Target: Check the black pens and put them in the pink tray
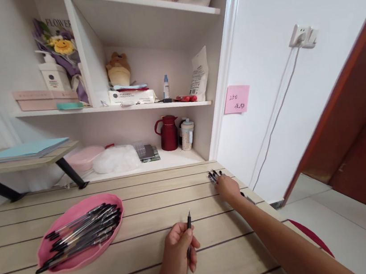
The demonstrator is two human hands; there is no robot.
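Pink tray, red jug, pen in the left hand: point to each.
pink tray [65, 215], head view, bare far side.
red jug [168, 135], head view, middle of body.
pen [189, 226], head view, shaft above the left hand [179, 256].

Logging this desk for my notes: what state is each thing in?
left hand, closed around one pen
right hand, on loose pens, grip unclear
pink tray, full of stacked pens
red jug, upright, lid on
charger, plugged in
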